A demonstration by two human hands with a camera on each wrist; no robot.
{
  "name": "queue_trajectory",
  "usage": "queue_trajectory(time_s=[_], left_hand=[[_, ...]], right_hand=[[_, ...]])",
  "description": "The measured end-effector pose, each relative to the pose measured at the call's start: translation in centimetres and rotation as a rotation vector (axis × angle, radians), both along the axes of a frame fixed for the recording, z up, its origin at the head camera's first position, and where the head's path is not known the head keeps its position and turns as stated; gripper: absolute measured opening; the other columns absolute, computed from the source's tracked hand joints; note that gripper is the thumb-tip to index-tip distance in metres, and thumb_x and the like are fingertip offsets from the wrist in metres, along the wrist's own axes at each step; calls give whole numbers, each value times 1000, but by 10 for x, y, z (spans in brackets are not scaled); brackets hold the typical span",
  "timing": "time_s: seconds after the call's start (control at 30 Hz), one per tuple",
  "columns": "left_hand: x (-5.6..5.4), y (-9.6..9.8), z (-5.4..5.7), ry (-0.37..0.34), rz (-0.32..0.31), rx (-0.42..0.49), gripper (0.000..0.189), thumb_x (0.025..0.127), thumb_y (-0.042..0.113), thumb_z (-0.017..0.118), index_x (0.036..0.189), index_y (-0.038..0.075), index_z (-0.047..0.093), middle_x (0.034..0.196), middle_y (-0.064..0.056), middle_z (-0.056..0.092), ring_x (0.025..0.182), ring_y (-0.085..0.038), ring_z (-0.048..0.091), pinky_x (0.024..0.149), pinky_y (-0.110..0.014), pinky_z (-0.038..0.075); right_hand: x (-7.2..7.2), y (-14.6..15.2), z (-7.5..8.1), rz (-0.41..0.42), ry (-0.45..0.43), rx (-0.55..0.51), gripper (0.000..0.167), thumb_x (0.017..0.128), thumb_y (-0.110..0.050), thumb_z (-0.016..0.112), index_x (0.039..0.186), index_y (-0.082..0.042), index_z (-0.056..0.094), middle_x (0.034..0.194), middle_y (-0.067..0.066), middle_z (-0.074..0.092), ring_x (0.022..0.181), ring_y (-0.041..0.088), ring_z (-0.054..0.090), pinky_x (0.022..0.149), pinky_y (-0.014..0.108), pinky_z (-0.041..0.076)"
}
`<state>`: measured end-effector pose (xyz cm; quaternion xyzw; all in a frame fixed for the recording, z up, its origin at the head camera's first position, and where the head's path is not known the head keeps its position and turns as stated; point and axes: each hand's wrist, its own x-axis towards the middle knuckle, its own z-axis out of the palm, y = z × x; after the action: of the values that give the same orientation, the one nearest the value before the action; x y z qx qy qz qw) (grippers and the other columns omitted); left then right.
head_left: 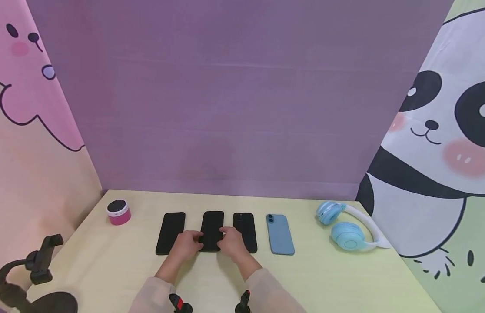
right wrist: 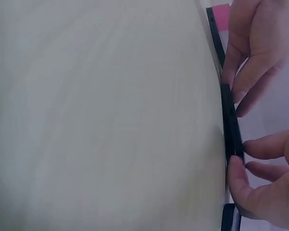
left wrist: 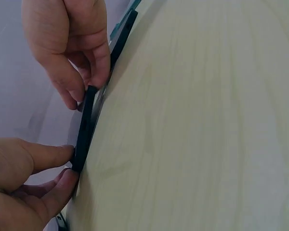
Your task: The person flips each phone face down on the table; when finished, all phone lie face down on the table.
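Note:
A black smartphone (head_left: 211,228) lies between the two hands in the head view, at the middle of a row of phones. My left hand (head_left: 185,245) pinches its left side near the lower corner, thumb and fingertips on the edge. On the opposite side my right hand (head_left: 232,242) pinches the edge too. Both wrist views show the phone (left wrist: 85,125) edge-on, close over the tabletop. A second black phone (head_left: 171,232) is just left of my left hand. Right of the held one is a third black phone (head_left: 246,230), partly behind my right hand.
A light blue phone (head_left: 280,237) lies at the right of the row. Farther right are blue and white headphones (head_left: 350,234). A pink and white round container (head_left: 119,213) stands at the back left. A black stand (head_left: 43,265) occupies the table's front left corner.

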<state>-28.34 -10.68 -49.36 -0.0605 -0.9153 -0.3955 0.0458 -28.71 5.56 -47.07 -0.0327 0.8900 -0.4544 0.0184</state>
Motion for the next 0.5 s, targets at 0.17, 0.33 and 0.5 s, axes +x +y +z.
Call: queue_trajectory(time_s=[0.17, 0.33, 0.5], left_hand=[[-2, -1, -3, 8, -27, 8, 29, 83, 3, 73, 110, -6, 69, 97, -15, 69, 94, -31, 64, 83, -46, 50], [-2, 3, -3, 53, -91, 13, 31, 85, 7, 73, 114, -4, 68, 99, -16, 64, 88, -28, 64, 75, -42, 52], [-2, 10, 0, 71, -186, 52, 42, 90, 12, 70, 130, 3, 61, 104, -16, 58, 83, -25, 59, 70, -38, 49]], right_hand=[[-5, 7, 1, 14, 11, -50, 42, 79, 7, 70, 120, 3, 66, 100, 16, 64, 92, 28, 61, 72, 36, 53], [-6, 13, 7, 60, -7, -108, 42, 82, 5, 71, 123, 1, 65, 102, 15, 62, 90, 26, 60, 71, 35, 54], [-6, 19, 13, 123, -47, -256, 49, 85, 5, 70, 132, 4, 56, 103, 17, 59, 86, 25, 62, 74, 37, 55]])
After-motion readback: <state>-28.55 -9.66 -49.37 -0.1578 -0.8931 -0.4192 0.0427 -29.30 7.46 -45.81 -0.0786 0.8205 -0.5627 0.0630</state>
